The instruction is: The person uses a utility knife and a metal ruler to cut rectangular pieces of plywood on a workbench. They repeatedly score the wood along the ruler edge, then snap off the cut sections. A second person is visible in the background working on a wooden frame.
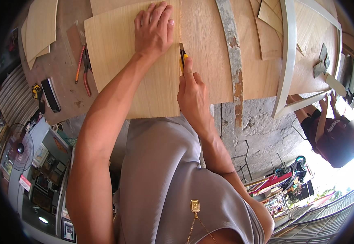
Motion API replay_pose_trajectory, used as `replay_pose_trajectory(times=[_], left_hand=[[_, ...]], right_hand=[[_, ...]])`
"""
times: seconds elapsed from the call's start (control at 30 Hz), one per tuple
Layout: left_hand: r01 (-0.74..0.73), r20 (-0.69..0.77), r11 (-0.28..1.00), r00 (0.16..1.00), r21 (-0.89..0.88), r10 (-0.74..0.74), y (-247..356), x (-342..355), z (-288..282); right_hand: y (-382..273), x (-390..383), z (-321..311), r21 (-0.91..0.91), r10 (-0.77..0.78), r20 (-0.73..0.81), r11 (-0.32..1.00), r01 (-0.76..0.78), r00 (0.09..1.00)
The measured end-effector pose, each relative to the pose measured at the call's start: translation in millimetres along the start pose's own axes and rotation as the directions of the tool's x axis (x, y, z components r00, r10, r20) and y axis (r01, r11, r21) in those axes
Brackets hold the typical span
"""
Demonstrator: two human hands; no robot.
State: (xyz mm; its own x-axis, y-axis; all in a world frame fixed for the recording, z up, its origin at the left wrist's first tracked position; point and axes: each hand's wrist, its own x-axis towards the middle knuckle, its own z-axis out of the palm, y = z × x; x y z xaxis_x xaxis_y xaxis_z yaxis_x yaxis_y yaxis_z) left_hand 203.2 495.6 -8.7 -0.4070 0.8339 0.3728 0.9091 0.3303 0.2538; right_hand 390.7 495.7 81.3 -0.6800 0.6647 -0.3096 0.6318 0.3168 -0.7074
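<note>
Under my left hand (154,34) lies a thin light wood sheet (140,89); the palm presses flat on it near its far right edge, fingers stretched out. My right hand (193,91) is closed round a yellow and black utility knife (182,61), with the index finger laid along its top. The knife's blade points away from me and meets the right edge of the sheet. Whether the tip has gone into the wood is too small to tell. Beneath the sheet and to its right is a larger wooden board (209,53).
A worn metal strip (234,61) lies to the right, past it a white frame (287,53). Pliers (86,73), a pencil (79,65), a phone (51,94) and a tape measure (36,92) lie left. A scraper (321,61) is far right. Another person (333,136) works beyond.
</note>
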Motion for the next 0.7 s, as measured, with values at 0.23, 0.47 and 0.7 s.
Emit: replay_pose_trajectory(times=[0.23, 0.47, 0.7], left_hand=[[-0.002, 0.008, 1.000, 1.000, 0.003, 0.002, -0.5, 0.0, -0.1], [0.012, 0.020, 1.000, 1.000, 0.028, -0.012, -0.3, -0.1, 0.7], [0.018, 0.029, 1.000, 0.999, 0.017, -0.019, -3.1, -2.1, 2.5]], right_hand=[[5.0, -20.8, 3.4, -0.017, -0.007, 0.016, 1.000, 0.007, 1.000], [12.2, -46.2, 9.8, -0.016, 0.005, 0.030, 1.000, -0.004, 1.000], [10.9, -45.2, -17.9, 0.069, 0.074, 0.110, 0.994, -0.082, 0.991]])
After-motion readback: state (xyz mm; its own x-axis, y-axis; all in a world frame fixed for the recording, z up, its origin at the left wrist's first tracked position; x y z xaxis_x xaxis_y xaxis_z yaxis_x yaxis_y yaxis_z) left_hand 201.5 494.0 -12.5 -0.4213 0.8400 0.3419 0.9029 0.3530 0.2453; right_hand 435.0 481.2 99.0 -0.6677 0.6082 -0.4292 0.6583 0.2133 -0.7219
